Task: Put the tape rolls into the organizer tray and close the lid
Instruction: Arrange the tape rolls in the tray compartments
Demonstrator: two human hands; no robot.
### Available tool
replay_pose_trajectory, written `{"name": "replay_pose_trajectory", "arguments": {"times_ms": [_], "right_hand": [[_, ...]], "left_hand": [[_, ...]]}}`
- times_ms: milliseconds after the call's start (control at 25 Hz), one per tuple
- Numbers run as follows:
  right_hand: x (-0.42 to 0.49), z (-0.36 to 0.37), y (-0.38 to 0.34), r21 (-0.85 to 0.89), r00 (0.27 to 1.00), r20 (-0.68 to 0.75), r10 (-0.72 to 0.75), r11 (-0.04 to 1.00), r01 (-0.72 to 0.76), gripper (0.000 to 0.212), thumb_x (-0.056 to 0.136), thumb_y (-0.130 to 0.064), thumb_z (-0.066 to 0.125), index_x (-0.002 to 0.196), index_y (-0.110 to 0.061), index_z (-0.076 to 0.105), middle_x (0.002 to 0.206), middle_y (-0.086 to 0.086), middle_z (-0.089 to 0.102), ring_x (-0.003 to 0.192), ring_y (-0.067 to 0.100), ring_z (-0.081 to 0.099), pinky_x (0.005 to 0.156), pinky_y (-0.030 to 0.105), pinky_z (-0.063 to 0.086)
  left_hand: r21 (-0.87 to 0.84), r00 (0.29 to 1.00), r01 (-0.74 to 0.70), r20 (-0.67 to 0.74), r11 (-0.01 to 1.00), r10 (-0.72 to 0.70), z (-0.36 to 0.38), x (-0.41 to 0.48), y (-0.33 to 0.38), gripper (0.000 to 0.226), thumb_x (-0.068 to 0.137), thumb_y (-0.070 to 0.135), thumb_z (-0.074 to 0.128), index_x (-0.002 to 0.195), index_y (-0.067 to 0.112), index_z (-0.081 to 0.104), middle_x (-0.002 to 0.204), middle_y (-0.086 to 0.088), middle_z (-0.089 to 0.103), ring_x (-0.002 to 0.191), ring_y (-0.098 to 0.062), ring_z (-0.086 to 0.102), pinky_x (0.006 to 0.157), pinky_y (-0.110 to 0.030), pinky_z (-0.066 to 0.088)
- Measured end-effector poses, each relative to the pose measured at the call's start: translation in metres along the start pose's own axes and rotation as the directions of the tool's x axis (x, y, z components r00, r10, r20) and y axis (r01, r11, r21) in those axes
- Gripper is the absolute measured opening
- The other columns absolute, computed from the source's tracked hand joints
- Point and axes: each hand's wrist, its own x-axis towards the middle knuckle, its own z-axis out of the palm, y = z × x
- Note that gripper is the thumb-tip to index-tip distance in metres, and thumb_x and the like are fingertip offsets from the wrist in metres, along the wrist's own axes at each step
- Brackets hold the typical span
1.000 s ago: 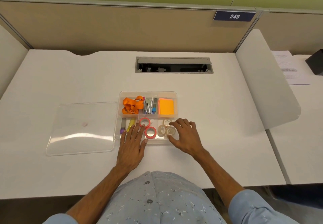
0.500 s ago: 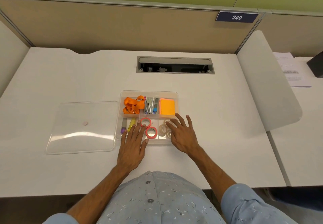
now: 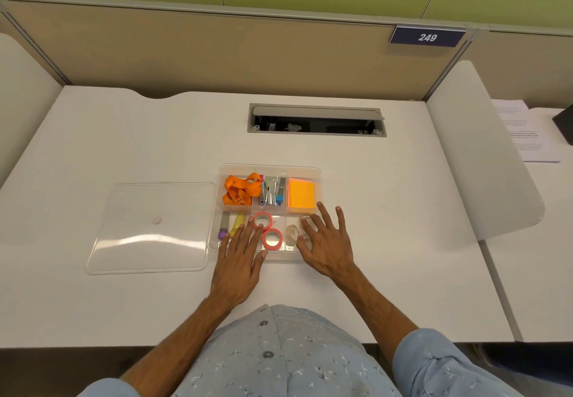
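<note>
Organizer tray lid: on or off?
Off. The clear lid lies flat on the desk left of the organizer tray, whose compartments are uncovered.

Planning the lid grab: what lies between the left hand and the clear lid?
Only bare white desk, in the head view. The lid lies left of the left hand, beside the tray.

Clear glossy plastic organizer tray (image 3: 313,171) and lid (image 3: 148,229); matt white desk (image 3: 124,136); shiny metal staplers (image 3: 270,191); orange woven lanyard (image 3: 240,190).
</note>
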Motion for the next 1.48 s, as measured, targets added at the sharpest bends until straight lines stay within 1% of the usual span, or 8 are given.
{"name": "replay_pose_trajectory", "arguments": {"times_ms": [240, 400, 520, 840, 960, 1160, 1320, 1480], "right_hand": [[0.001, 0.006, -0.008, 0.091, 0.993, -0.098, 0.072, 0.994, -0.063, 0.057, 0.106, -0.058, 0.033, 0.134, -0.023, 0.069, 0.150, 0.001, 0.061, 0.155, 0.026, 0.036, 0.127, 0.062, 0.011], [0.004, 0.005, -0.008, 0.175, 0.987, -0.145, 0.070, 0.984, -0.044, 0.034, 0.100, -0.048, 0.054, 0.113, -0.023, 0.075, 0.133, 0.000, 0.071, 0.146, 0.024, 0.046, 0.126, 0.057, 0.024], [0.005, 0.006, -0.017, 0.192, 0.993, -0.111, 0.042, 0.981, -0.020, 0.028, 0.091, -0.048, 0.067, 0.103, -0.025, 0.076, 0.127, 0.000, 0.073, 0.143, 0.025, 0.049, 0.123, 0.057, 0.027], [0.011, 0.009, -0.028, 0.265, 0.988, -0.100, 0.120, 0.960, -0.090, 0.012, 0.089, -0.036, 0.073, 0.090, -0.024, 0.077, 0.118, -0.002, 0.077, 0.144, 0.025, 0.048, 0.122, 0.058, 0.027], [0.007, 0.007, -0.029, 0.271, 0.981, -0.153, 0.119, 0.960, -0.075, 0.015, 0.090, -0.038, 0.072, 0.092, -0.024, 0.076, 0.119, -0.002, 0.077, 0.141, 0.024, 0.051, 0.122, 0.057, 0.029], [0.000, -0.005, -0.011, 0.140, 0.979, -0.203, 0.028, 0.990, 0.001, 0.021, 0.092, -0.038, 0.071, 0.106, -0.022, 0.074, 0.128, 0.002, 0.073, 0.141, 0.027, 0.052, 0.121, 0.058, 0.031], [0.009, -0.015, 0.006, -0.033, 0.990, -0.129, -0.055, 0.998, 0.051, 0.028, 0.082, -0.030, 0.084, 0.105, -0.017, 0.074, 0.129, 0.007, 0.073, 0.142, 0.034, 0.051, 0.118, 0.063, 0.035], [0.024, -0.017, 0.006, -0.070, 0.999, -0.043, -0.029, 0.997, 0.026, 0.034, 0.075, -0.031, 0.090, 0.104, -0.018, 0.077, 0.127, 0.007, 0.074, 0.145, 0.034, 0.048, 0.119, 0.066, 0.030]], "left_hand": [[-0.006, 1.000, -0.015, -0.002, 1.000, 0.015, -0.001, -0.001, -0.002, 0.069, 0.113, 0.063, 0.017, 0.172, 0.029, 0.023, 0.181, 0.000, 0.021, 0.167, -0.026, 0.021, 0.132, -0.063, 0.023], [-0.007, 1.000, -0.021, 0.004, 1.000, 0.021, -0.001, 0.001, -0.002, 0.071, 0.113, 0.064, 0.015, 0.172, 0.027, 0.023, 0.180, -0.001, 0.022, 0.167, -0.027, 0.021, 0.133, -0.062, 0.022], [-0.015, 1.000, -0.023, 0.006, 1.000, 0.023, 0.001, 0.000, -0.004, 0.072, 0.112, 0.065, 0.015, 0.172, 0.026, 0.024, 0.180, -0.002, 0.023, 0.167, -0.028, 0.022, 0.133, -0.063, 0.021], [-0.009, 1.000, -0.003, -0.002, 1.000, 0.003, -0.001, 0.000, 0.001, 0.075, 0.112, 0.066, 0.012, 0.171, 0.023, 0.031, 0.178, -0.005, 0.028, 0.165, -0.031, 0.026, 0.131, -0.064, 0.025], [-0.011, 1.000, 0.001, -0.002, 1.000, -0.001, 0.001, 0.000, 0.000, 0.075, 0.112, 0.066, 0.011, 0.171, 0.024, 0.029, 0.179, -0.003, 0.026, 0.165, -0.030, 0.025, 0.131, -0.064, 0.024], [-0.002, 1.000, -0.003, -0.015, 1.000, 0.003, 0.003, 0.000, 0.000, 0.073, 0.112, 0.065, 0.012, 0.172, 0.025, 0.027, 0.180, -0.002, 0.023, 0.167, -0.028, 0.021, 0.133, -0.063, 0.020], [-0.008, 0.999, -0.013, -0.030, 1.000, 0.013, 0.002, -0.001, 0.000, 0.071, 0.113, 0.064, 0.014, 0.171, 0.026, 0.027, 0.180, -0.002, 0.024, 0.167, -0.028, 0.021, 0.134, -0.060, 0.017], [-0.010, 1.000, -0.011, -0.028, 1.000, 0.011, 0.003, 0.000, -0.001, 0.070, 0.112, 0.064, 0.015, 0.172, 0.028, 0.027, 0.180, 0.000, 0.022, 0.167, -0.026, 0.020, 0.134, -0.059, 0.016]]}}
